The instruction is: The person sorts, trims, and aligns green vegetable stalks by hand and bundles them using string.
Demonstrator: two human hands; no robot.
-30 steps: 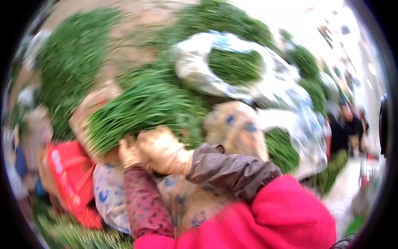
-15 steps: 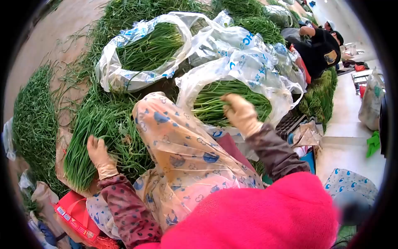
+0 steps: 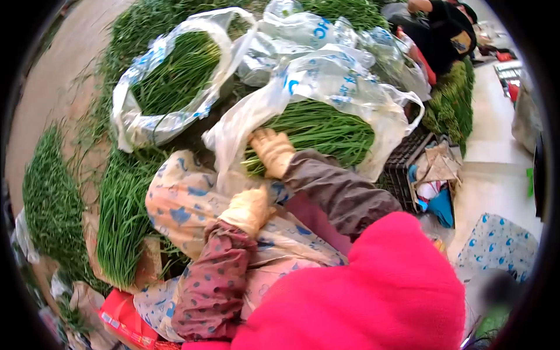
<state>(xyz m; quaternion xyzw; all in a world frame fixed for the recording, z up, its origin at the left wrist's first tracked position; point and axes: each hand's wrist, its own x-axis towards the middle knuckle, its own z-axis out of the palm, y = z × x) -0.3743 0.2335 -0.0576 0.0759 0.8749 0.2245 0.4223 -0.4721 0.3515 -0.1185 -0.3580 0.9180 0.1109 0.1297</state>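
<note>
My gloved right hand [image 3: 272, 151] lies inside the open plastic bag [image 3: 224, 140], its fingers stretched over the pale ends of the long green chives [image 3: 326, 131]. Just below, my gloved left hand [image 3: 248, 211] is closed at the bag's near edge; its fingertips are partly hidden, and it appears to grip the plastic. The bag lies on its side, mouth toward me, packed with chives. Under my left forearm, a patterned plastic cover [image 3: 181, 198] drapes my knee.
A second bag [image 3: 125, 125] of chives stands at the upper left. Loose chives [image 3: 122, 221] lie left of my knee, near a red bag [image 3: 125, 318]. A black crate [image 3: 405, 160] stands at the right. Another person [image 3: 437, 35] sits at the upper right.
My left hand has left the loose chives and moved right to the bag's near edge. My right hand has shifted left and down to the chives' pale ends. The view has shifted.
</note>
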